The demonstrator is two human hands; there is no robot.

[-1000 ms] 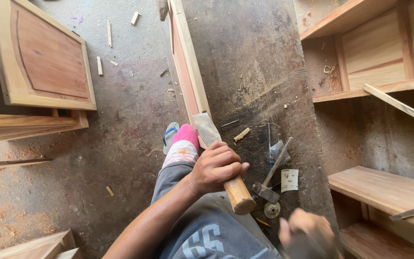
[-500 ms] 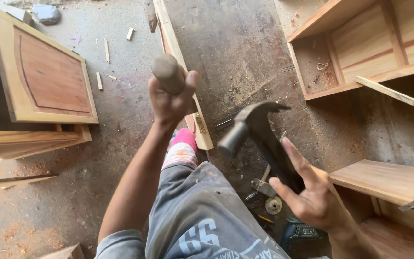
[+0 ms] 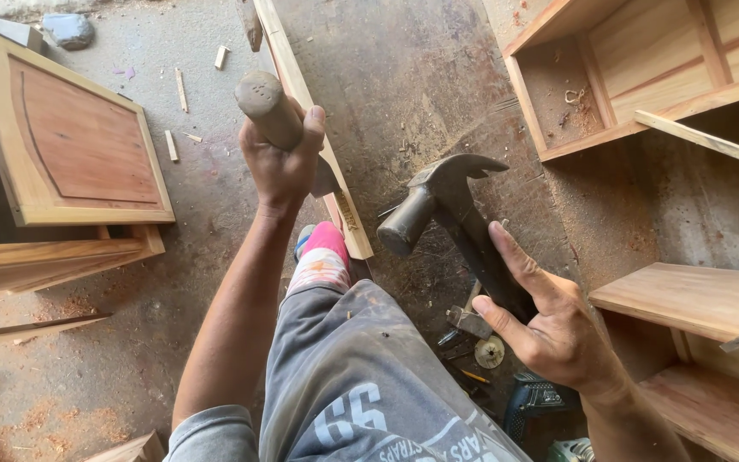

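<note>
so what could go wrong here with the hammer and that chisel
1. The right hand grips the claw hammer loosely, fingers splayed, so it might slip mid-swing.
2. The left hand wraps the chisel just below its butt; a missed blow could hit the knuckles.
3. The foot in the pink sock pins the wooden strip close to the blade.

Woodworking shop: sawdust-strewn floor (image 3: 173, 282), unfinished cabinet door (image 3: 70, 141), bare wooden shelves (image 3: 694, 295).
</note>
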